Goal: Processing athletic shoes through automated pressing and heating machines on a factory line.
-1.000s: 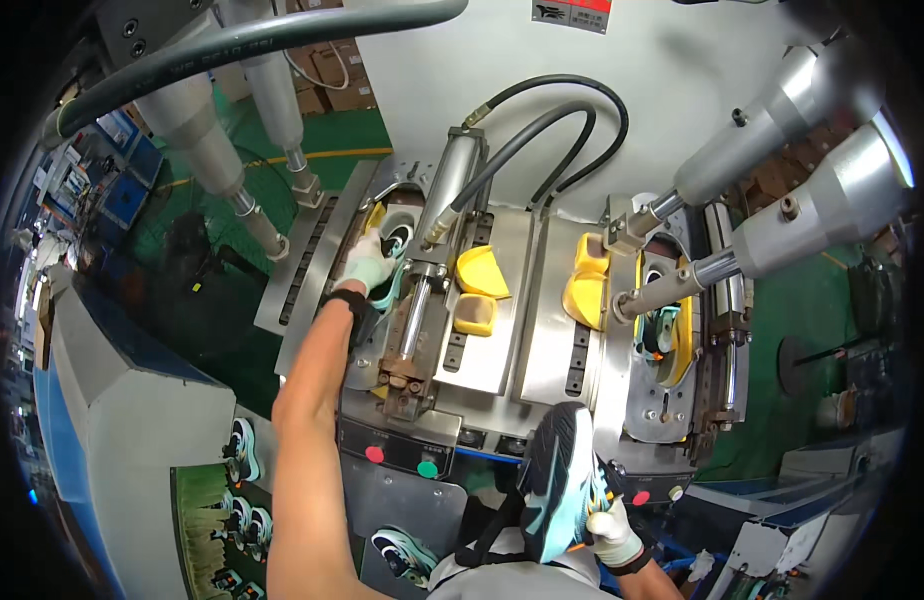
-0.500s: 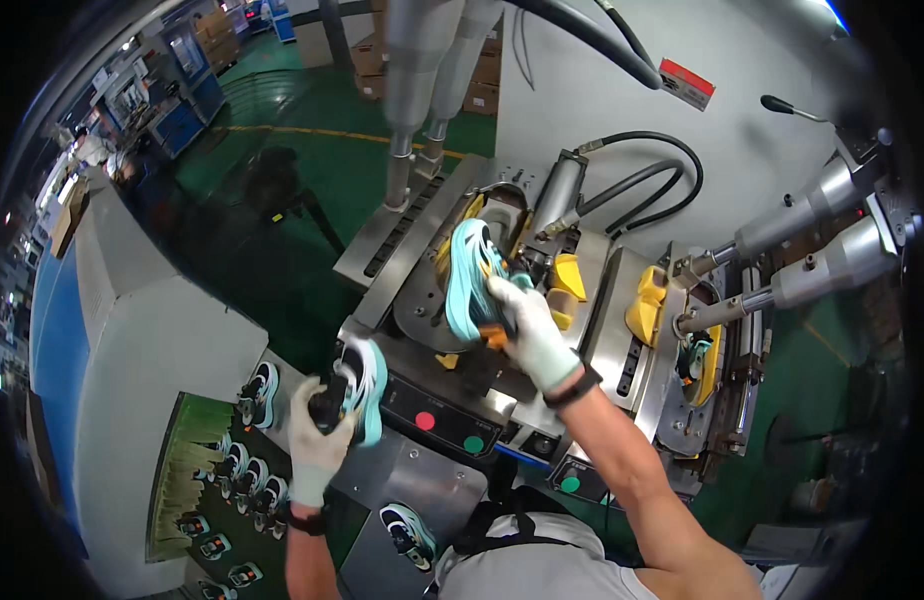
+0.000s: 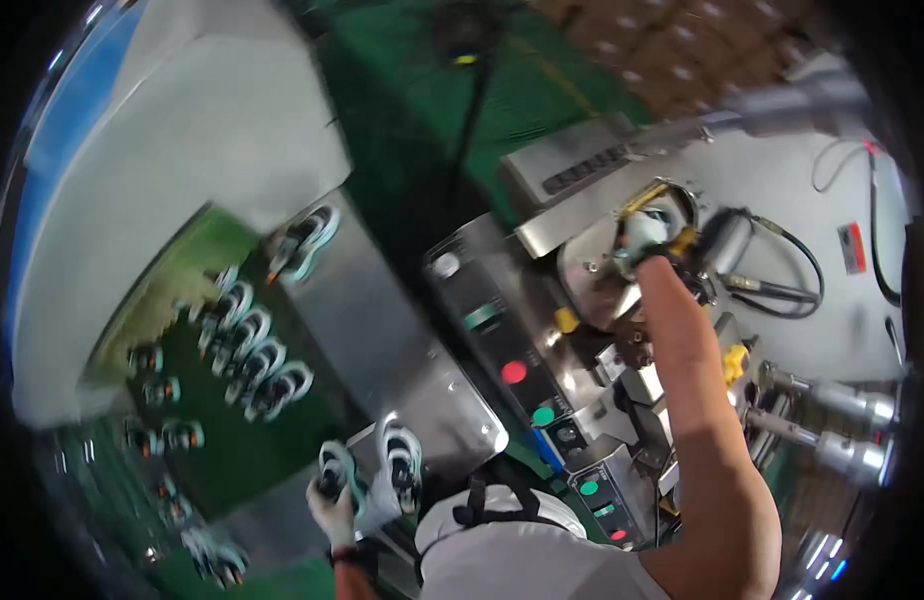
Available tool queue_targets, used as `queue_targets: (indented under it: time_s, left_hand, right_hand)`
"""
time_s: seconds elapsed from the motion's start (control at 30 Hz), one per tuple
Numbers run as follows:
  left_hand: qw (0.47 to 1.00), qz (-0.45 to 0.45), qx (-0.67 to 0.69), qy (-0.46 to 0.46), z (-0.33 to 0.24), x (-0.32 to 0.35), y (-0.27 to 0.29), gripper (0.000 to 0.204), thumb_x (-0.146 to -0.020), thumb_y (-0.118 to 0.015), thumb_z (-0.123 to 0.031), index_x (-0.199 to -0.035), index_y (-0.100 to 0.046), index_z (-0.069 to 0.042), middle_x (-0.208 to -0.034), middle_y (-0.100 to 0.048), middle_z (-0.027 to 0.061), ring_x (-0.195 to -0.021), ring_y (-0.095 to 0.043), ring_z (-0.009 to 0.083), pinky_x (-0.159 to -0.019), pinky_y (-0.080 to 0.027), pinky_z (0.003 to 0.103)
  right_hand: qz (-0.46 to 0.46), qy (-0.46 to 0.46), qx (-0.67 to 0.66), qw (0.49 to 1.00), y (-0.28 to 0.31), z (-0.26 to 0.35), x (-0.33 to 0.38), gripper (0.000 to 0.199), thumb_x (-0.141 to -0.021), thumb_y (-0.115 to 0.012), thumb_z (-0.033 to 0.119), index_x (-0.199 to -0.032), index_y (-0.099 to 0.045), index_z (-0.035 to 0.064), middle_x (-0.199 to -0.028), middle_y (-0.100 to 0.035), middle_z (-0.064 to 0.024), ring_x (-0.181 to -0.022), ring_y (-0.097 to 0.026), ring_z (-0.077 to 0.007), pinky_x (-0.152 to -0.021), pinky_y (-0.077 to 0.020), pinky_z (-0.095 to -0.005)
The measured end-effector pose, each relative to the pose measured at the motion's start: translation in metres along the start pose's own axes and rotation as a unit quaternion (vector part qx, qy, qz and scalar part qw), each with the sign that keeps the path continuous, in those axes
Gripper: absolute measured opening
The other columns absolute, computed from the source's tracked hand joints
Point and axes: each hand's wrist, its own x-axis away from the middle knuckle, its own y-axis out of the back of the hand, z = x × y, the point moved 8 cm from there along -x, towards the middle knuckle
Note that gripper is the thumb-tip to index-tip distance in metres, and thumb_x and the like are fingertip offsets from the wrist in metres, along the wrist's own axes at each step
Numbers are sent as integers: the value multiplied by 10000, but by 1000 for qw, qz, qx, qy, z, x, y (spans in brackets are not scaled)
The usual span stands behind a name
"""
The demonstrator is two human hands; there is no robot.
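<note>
My gloved left hand (image 3: 332, 515) grips a teal, white and black sneaker (image 3: 338, 470) low in the view. Just right of it, a second sneaker (image 3: 402, 465) stands at the near end of the metal table. My right arm reaches far forward, and the gloved right hand (image 3: 643, 235) is down in the left station of the pressing machine (image 3: 594, 265). Blur and the hand's own back hide its fingers, and whether a shoe is under them cannot be made out.
A green conveyor belt (image 3: 247, 475) carries several sneakers on the left. One more sneaker (image 3: 307, 240) sits at the metal table's (image 3: 367, 300) far end. Red and green buttons line the machine's front panel (image 3: 492, 340). Metal cylinders (image 3: 842, 400) and black hoses (image 3: 817, 270) stand at the right.
The view has swung left. My left hand has brought its sneaker down beside the one on the metal table. The right hand, which held another sneaker, is now lower in the machine's left station.
</note>
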Motion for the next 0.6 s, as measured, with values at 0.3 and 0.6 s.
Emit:
queue_targets:
  time_s: [0.3, 0.6]
  left_hand:
    - [980, 100, -165, -49, 21, -17, -68, 804, -765, -820, -258, -1447, -447, -48, -1319, -613, 202, -1215, -613, 333, -1031, -481, 389]
    - [975, 156, -148, -50, -8, -15, -53, 785, -723, -825, -181, -1408, -466, -44, -1291, -611, 224, -1208, -597, 372, -1040, -467, 408]
  right_hand:
    - [-100, 72, -453, 883, -17, -163, -13, 343, -879, -685, 237, -1135, -611, 20, -1036, -686, -132, -975, -653, -275, -851, -550, -416]
    - [-214, 34, -193, 957, -34, 145, 349, 922, -841, -736, 280, -1524, -243, -95, -1549, -274, -368, -1479, -258, -458, -1217, -208, -531]
